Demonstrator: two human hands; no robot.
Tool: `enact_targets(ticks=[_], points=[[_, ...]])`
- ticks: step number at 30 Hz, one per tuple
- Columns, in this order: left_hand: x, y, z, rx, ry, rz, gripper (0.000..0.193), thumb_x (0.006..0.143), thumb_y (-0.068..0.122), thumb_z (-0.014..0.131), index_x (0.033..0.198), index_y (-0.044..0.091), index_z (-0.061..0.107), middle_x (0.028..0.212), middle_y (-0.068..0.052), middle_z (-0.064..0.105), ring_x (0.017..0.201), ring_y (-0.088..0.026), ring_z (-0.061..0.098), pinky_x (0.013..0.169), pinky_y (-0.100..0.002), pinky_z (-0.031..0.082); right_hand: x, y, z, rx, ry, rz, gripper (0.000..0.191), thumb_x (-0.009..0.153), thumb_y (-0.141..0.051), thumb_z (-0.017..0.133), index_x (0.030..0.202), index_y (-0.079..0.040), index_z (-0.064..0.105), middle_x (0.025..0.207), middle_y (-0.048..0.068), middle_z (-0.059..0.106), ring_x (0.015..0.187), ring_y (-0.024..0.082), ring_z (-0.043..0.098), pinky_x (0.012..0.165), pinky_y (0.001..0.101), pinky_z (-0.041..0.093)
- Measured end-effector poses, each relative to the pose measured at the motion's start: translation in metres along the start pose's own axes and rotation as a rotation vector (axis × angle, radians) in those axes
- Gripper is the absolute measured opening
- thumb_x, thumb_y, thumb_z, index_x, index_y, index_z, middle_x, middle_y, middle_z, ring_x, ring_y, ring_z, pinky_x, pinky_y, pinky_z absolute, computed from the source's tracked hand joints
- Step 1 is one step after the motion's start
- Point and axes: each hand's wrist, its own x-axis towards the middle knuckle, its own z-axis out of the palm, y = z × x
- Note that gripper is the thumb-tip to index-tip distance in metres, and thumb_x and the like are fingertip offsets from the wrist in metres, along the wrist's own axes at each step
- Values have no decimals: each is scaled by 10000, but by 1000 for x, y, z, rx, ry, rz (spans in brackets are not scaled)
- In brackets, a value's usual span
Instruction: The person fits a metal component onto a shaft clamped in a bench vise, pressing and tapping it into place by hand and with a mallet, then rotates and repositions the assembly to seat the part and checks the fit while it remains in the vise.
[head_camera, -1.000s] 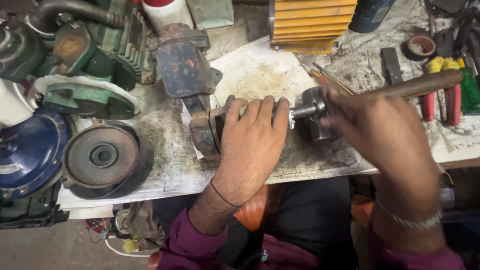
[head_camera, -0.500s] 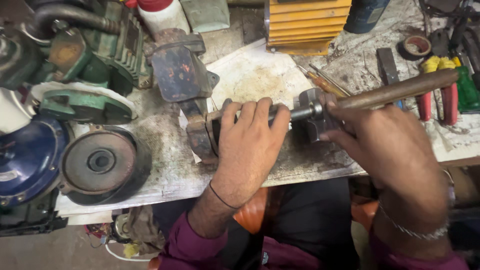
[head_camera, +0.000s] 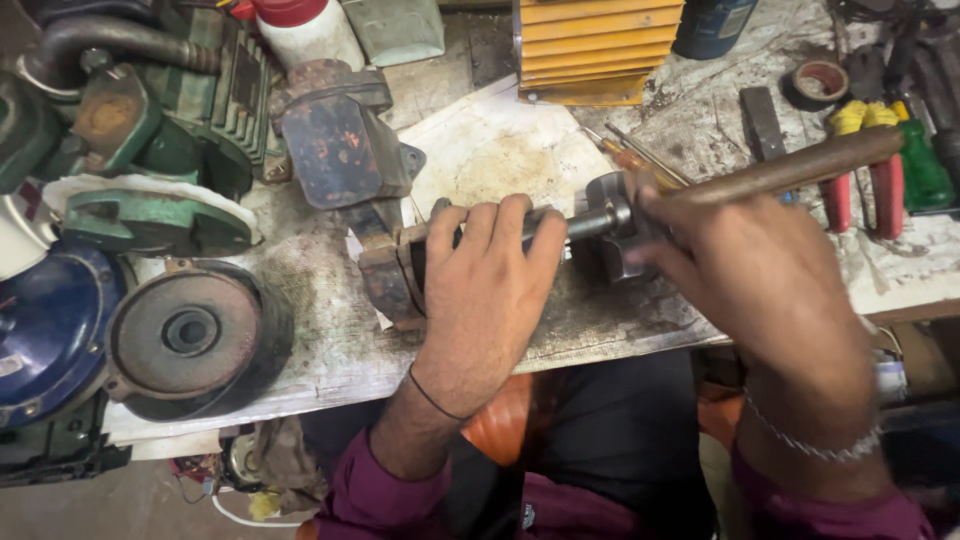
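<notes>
Two hands work one part. The left hand (head_camera: 490, 290) stays clamped, palm down, over a rusty metal block (head_camera: 392, 280) with a steel shaft (head_camera: 590, 224) at the bench (head_camera: 330, 350) front edge. The right hand (head_camera: 760, 275) grips a wooden hammer handle (head_camera: 800, 167), whose head (head_camera: 615, 235) has crept closer to the shaft end since a second ago (a light tapping, I judge). Packages at the back: white bottle with red cap (head_camera: 300, 30), yellow ribbed box (head_camera: 595, 45), dark blue can (head_camera: 715, 25).
</notes>
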Motion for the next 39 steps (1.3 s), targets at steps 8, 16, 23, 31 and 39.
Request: enact_targets(ticks=[8,16,23,31,39], points=[[-2,-2,-6,-77,-50,-2,319,948,159,631,1263,112,650,1210,-72,604,1183,-255,579,1116,-479,385,0,12,17,107,22,151,394,877,-370,809,1193,-136,784,630,114,712,525,220,682,550,410,553],[-2,-7,-10,-282,-139,-218,867,799,208,843,1521,75,384,1527,-189,421,1523,-414,276,1160,-812,-27,-3,20,1,397,278,110,206,1017,-207,667,1199,-140,738,872,114,730,685,150,686,593,344,558],[-3,-12,-18,-348,-197,-174,1056,727,230,896,1584,126,287,1591,-172,362,1527,-404,264,1161,-821,-55,-4,21,-1,16,75,66,335,917,-251,784,1250,-223,793,753,101,677,653,248,664,605,415,534],[-2,-11,-18,-348,-193,-171,1144,676,264,928,1596,162,256,1595,-163,359,1524,-391,274,1164,-837,-50,1,25,8,24,71,74,247,904,-266,790,1135,-184,821,808,99,734,638,236,685,587,394,546],[-4,-12,-16,-359,-210,-169,1160,664,246,924,1602,170,245,1571,-145,404,1490,-374,323,1170,-847,-28,2,33,13,67,90,30,244,890,-228,817,1118,-142,819,846,111,746,701,251,708,648,405,564]])
